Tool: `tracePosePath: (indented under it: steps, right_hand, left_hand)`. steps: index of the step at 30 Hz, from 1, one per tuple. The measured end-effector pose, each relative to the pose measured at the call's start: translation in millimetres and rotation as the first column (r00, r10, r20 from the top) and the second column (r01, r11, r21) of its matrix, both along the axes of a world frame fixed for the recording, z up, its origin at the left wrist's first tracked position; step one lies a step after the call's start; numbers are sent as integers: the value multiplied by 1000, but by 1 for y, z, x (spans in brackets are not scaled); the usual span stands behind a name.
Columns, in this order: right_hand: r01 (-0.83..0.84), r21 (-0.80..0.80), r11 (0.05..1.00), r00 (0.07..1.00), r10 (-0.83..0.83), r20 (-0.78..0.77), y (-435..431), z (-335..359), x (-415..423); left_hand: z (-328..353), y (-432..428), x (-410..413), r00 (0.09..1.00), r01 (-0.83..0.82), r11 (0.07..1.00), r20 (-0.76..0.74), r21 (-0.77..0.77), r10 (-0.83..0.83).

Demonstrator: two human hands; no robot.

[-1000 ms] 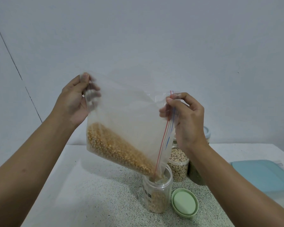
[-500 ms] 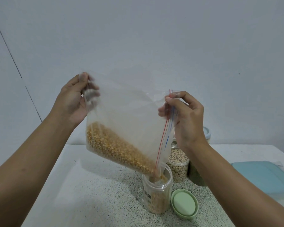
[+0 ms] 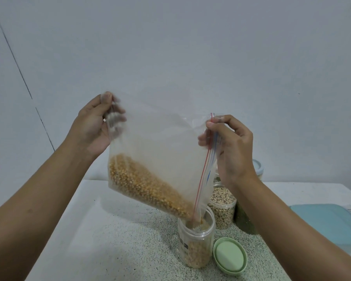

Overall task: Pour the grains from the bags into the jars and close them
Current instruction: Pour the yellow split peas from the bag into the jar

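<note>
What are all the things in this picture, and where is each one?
clear plastic zip bag: one, see-through, held tilted, low corner in open jar
yellow grains: many, yellow, in bag and jar
open clear plastic jar: one, clear, table's front
round green plastic lid: one, pale green, right of that jar
jar of speckled beans: one, beige, behind open jar
blue-lidded jar: one, clear, behind right hand
flat blue plastic tray: one, light blue, table's right edge
speckled table: one, white-grey, underneath
left hand: one, holds bag's upper corner
right hand: one, pinches bag's zip end
</note>
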State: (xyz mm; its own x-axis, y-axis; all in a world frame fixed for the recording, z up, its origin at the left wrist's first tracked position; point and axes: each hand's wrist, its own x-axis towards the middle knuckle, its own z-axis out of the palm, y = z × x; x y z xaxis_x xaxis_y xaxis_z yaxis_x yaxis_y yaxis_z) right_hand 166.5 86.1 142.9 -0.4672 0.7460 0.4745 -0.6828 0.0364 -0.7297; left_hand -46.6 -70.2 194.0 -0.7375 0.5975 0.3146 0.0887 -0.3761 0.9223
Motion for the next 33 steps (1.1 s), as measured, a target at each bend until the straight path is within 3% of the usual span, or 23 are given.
tracePosePath:
  steps: [33]
  right_hand:
    - [17, -28, 999, 1000, -17, -13, 8, 1, -3]
  left_hand:
    - [5, 6, 1, 1000, 7, 1000, -13, 7, -7]
